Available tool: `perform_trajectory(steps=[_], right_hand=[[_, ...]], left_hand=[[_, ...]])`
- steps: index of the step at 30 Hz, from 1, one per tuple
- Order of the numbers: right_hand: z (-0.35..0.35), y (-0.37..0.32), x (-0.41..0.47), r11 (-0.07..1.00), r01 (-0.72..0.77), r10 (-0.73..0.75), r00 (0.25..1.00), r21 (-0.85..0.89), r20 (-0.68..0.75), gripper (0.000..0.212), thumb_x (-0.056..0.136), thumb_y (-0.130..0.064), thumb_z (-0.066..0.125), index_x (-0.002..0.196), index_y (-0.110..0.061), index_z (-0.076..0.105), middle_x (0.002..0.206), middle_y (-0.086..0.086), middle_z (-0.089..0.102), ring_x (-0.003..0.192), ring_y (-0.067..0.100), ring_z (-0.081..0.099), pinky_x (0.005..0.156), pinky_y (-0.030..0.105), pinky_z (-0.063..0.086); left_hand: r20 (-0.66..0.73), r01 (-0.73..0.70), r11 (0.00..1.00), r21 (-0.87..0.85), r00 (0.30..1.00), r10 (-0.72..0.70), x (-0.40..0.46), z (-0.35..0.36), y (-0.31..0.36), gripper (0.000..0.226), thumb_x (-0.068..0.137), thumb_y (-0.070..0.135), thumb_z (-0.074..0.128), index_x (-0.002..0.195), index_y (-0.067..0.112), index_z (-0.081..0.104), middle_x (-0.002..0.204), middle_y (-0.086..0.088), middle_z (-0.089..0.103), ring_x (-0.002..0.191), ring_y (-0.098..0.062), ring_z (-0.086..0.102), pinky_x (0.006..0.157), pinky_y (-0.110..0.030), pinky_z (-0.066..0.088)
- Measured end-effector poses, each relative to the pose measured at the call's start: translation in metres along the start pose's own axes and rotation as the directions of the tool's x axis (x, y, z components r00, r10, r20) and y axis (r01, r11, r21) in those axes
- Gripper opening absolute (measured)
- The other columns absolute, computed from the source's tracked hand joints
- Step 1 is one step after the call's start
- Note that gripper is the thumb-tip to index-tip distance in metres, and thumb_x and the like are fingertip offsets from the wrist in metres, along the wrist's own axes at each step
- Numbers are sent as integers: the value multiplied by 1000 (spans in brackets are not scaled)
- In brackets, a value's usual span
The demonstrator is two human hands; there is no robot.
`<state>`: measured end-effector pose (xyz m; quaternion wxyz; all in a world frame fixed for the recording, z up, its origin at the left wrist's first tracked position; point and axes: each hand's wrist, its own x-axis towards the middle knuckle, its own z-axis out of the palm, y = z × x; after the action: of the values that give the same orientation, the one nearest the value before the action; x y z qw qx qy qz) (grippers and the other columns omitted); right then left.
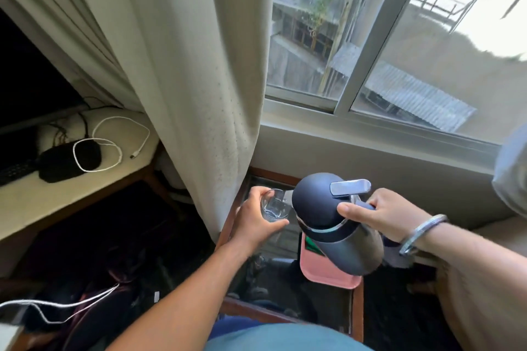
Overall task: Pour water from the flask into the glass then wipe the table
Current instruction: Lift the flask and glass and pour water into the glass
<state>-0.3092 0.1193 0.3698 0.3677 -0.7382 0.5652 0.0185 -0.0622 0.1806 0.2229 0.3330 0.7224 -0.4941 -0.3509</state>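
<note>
A dark blue-grey flask (328, 216) with a silver lever on its lid is tilted to the left, its spout over a clear glass (274, 206). My right hand (382, 215) grips the flask's handle, a metal bangle on the wrist. My left hand (255, 218) is wrapped around the glass and holds it above the small glass-topped table (358, 310). A little water shows in the bottom of the glass. A pink cloth (322, 273) lies on the table under the flask, partly hidden by it.
A cream curtain (185, 80) hangs just left of the glass, touching the table's corner. The window sill and wall (370, 157) run behind. A white ledge (85, 168) at left carries cables and a black device. Dark bags lie on the floor at lower left.
</note>
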Motion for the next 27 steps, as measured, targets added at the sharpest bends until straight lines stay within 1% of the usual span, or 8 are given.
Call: perform_trajectory(steps=[3,5,7,11,16,22,24,27], right_hand=[[-15,-17,-4,995,-14,14,1000,-95,8,75,61,-81,58,35,-16,29,37,-8,24,38,10,22,43,26,17],[-24,-29,-5,990,-31,32,999,-138,4,76,53,-86,56,32,-16,33,35,-8,27,34,9,24,40,24,18],[-33,-40,-3,983,-44,44,999,-176,-2,78,47,-91,52,31,-17,38,33,-8,29,33,8,26,40,25,19],[-46,-58,1,959,-43,49,999,-282,16,85,43,-99,45,35,-15,35,34,-8,29,34,9,27,45,29,21],[-54,-71,1,928,-86,84,996,-363,-20,86,37,-103,42,39,-17,39,36,-6,36,37,14,34,49,29,27],[-64,-82,-5,907,-120,97,992,-403,-76,87,32,-105,38,41,-19,32,37,-8,30,41,17,32,52,32,26],[-67,-86,-7,898,-131,107,991,-419,-78,86,34,-105,40,40,-19,34,35,-8,31,39,16,33,50,31,27],[-72,-93,-9,882,-145,123,989,-448,-79,86,36,-104,41,39,-18,37,31,-10,31,33,11,31,47,28,28]], left_hand=[[-1,-55,998,-4,998,55,-1,-7,15,72,60,37,92,119,32,52,115,21,63,114,-9,63,98,-32,48],[2,-90,996,-19,996,90,-1,-11,25,71,62,37,91,122,31,55,118,19,65,115,-9,62,100,-36,48],[16,-119,992,-32,993,120,0,-16,33,71,64,37,91,125,30,56,121,15,68,114,-11,63,100,-40,48],[46,-160,985,-63,985,164,3,-26,47,73,67,37,90,131,28,56,123,11,69,114,-14,63,101,-46,47],[81,-199,974,-108,975,208,7,-30,50,69,67,31,89,128,30,57,116,11,69,109,-13,63,98,-43,49],[96,-243,962,-125,962,255,14,-31,54,73,63,30,91,128,27,58,116,8,71,109,-17,65,96,-43,52],[108,-248,960,-132,959,262,16,-32,55,75,62,33,90,129,28,56,116,7,70,107,-15,65,94,-41,54],[123,-243,954,-175,956,266,18,-33,54,76,62,31,90,129,29,55,115,8,69,103,-6,66,90,-36,57]])
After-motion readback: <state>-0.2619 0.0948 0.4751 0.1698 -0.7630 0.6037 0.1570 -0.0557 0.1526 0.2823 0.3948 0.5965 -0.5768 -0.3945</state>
